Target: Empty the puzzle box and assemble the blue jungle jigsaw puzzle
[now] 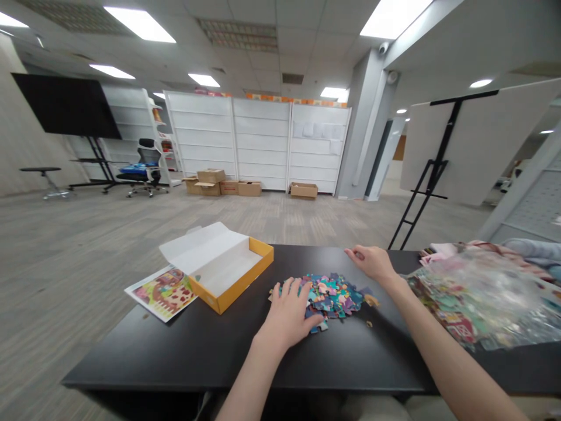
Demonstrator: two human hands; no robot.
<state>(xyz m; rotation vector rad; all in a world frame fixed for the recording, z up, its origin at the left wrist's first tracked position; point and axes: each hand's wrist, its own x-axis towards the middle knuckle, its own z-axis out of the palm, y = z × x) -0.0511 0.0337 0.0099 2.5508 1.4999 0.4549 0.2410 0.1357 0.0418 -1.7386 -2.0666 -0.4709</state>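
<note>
A loose heap of colourful jigsaw puzzle pieces (335,292) lies on the black table (210,356). My left hand (287,313) rests palm down on the heap's left edge, fingers spread and covering some pieces. Above the table's far side, behind and right of the heap, is my right hand (372,262). Its fingers are curled in, and whatever they may hold is hidden. One small piece (369,324) lies apart, to the right of the heap. Left of my left hand stands an open yellow box (252,280) with a white inside.
A printed picture sheet (164,292) lies partly under the box's white flap (205,242). Clear plastic bags (495,298) with colourful contents cover the table's right side. Beyond are cardboard boxes (210,181), an office chair (146,166) and a black stand (432,169).
</note>
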